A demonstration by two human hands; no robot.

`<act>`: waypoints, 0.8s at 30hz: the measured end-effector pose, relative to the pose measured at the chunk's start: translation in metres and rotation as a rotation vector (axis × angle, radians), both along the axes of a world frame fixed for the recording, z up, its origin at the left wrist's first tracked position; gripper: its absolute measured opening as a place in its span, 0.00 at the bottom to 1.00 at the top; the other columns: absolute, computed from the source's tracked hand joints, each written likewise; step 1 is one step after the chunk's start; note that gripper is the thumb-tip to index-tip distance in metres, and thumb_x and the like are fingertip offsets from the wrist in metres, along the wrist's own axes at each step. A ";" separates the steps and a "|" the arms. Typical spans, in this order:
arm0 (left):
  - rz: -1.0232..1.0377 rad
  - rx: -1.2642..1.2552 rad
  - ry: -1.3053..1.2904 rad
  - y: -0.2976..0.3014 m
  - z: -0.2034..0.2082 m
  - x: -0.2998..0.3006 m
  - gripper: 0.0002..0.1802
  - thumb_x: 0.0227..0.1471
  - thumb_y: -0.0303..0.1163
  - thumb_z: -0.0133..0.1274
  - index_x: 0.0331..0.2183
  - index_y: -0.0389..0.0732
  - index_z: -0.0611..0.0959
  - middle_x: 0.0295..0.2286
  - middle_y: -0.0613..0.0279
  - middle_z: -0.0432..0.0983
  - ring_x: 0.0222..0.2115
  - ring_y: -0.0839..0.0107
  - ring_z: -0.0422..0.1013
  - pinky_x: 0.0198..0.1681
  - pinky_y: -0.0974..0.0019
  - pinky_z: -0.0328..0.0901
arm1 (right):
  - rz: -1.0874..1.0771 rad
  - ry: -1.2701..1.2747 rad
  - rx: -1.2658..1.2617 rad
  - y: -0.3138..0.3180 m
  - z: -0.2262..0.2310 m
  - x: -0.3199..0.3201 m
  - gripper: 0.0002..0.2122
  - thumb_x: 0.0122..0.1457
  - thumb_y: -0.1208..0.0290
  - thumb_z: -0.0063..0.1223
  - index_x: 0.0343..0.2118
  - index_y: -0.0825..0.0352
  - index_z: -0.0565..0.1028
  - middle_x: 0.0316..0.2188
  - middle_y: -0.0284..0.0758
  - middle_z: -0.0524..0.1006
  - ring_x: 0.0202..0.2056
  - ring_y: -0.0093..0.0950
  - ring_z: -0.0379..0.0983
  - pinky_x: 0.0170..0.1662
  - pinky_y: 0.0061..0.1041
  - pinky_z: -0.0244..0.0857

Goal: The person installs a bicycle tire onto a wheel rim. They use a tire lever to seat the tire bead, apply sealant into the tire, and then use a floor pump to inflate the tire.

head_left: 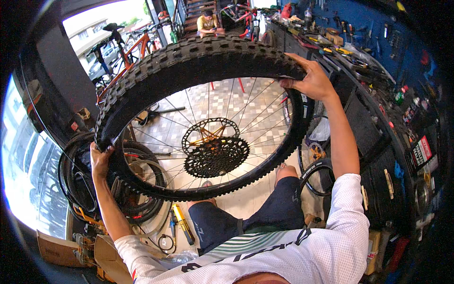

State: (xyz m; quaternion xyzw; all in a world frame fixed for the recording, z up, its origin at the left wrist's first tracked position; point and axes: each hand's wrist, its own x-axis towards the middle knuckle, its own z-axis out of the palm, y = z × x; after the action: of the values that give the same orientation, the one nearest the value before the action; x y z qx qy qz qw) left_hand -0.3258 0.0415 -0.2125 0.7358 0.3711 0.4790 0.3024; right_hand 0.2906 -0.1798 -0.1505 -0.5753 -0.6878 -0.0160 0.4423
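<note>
I hold a bicycle wheel raised and tilted before me, its black knobby tire (pixel 189 59) arching across the view. My left hand (pixel 100 162) is closed on the tire at its left side, with the thumb at the inner edge. At the upper right, my right hand (pixel 312 81) grips the tire, fingers over the tread and thumb on the inner sidewall. Thin spokes run to the hub, where a black cassette (pixel 215 158) sits in front of a brake rotor (pixel 193 130) with an orange-gold centre. The tire's far side shows a wide black sidewall.
Several tires (pixel 78 165) lie piled at the left. Near my feet is a yellow and black tool (pixel 183 225). A cluttered workbench (pixel 326 45) runs along the right. Cardboard boxes (pixel 111 258) stand at lower left. Far back, a person (pixel 208 24) sits near parked bikes.
</note>
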 end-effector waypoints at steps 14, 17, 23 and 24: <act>0.165 0.456 0.317 -0.075 0.062 0.063 0.40 0.38 0.34 0.69 0.54 0.34 0.75 0.44 0.54 0.80 0.46 0.68 0.74 0.53 0.65 0.65 | 0.162 0.153 -0.112 0.031 -0.004 0.039 0.19 0.46 0.71 0.73 0.43 0.66 0.81 0.40 0.29 0.82 0.44 0.21 0.74 0.52 0.26 0.67; 0.035 0.366 0.355 -0.062 0.074 0.085 0.32 0.40 0.34 0.70 0.47 0.34 0.79 0.36 0.60 0.81 0.36 0.75 0.74 0.45 0.69 0.67 | 0.049 0.131 -0.021 0.036 -0.034 0.115 0.27 0.47 0.67 0.74 0.51 0.67 0.76 0.45 0.30 0.80 0.46 0.21 0.74 0.54 0.29 0.67; -0.074 0.111 0.258 -0.036 0.080 0.072 0.16 0.47 0.37 0.69 0.32 0.36 0.84 0.25 0.73 0.77 0.26 0.84 0.67 0.33 0.73 0.65 | -0.051 -0.050 -0.054 0.040 -0.018 0.045 0.40 0.45 0.65 0.75 0.62 0.65 0.66 0.55 0.37 0.75 0.52 0.28 0.73 0.57 0.31 0.65; -0.101 0.110 0.264 -0.030 0.078 0.080 0.15 0.47 0.37 0.68 0.32 0.36 0.84 0.25 0.73 0.77 0.26 0.84 0.67 0.33 0.73 0.65 | -0.164 -0.179 -0.003 0.038 -0.011 0.035 0.42 0.45 0.64 0.75 0.63 0.63 0.64 0.55 0.38 0.75 0.53 0.29 0.73 0.58 0.32 0.65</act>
State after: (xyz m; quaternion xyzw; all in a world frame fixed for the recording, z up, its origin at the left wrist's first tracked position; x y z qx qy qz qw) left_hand -0.2455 0.0114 -0.1347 0.8256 0.3431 0.3820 0.2340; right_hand 0.3252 -0.1422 -0.1615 -0.6267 -0.6751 -0.1025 0.3756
